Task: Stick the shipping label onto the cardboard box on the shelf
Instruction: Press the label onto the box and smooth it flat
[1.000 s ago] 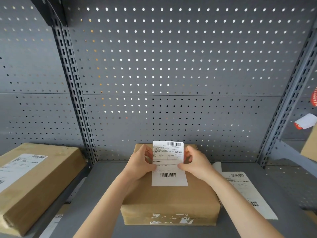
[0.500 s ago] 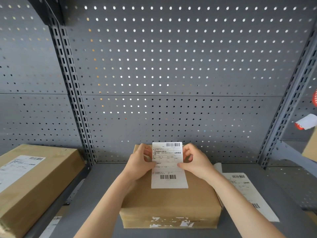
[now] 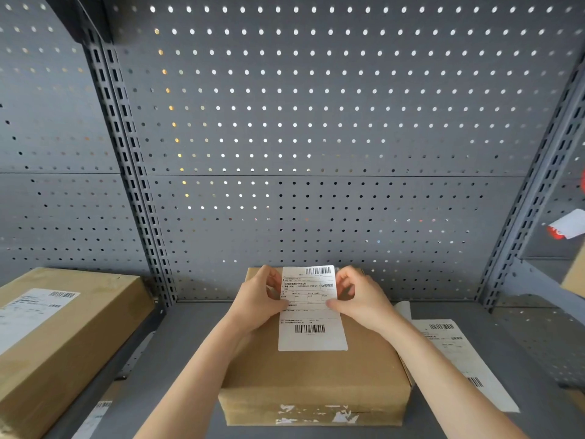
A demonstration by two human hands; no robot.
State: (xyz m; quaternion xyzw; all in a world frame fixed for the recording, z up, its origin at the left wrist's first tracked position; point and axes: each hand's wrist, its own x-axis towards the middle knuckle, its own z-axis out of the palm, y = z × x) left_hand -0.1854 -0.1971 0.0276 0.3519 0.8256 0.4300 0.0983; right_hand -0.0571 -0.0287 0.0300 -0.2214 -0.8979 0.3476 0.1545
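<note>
A grey perforated back panel [image 3: 316, 122] rises behind everything, framed by slotted uprights, and the cardboard box [image 3: 316, 381] serves as the landmark below it. That box sits on the grey shelf [image 3: 190, 359], its far edge close to the panel and its near face carrying torn white tape remnants. Well to the left of the box, beyond the left upright, lies a larger labelled carton [image 3: 63, 337], tilted toward the camera. Just to the right of the box, a strip of white label sheets [image 3: 459, 353] lies flat on the shelf, its near end running past the box's front corner. Above the far half of the box's top is the shipping label [image 3: 311, 308], printed side up with a barcode at each end; whether its lower edge touches the cardboard cannot be told. The left hand [image 3: 256, 302] pinches the label's left edge between thumb and curled fingers, and the right hand [image 3: 364, 299] pinches its right edge likewise.
</note>
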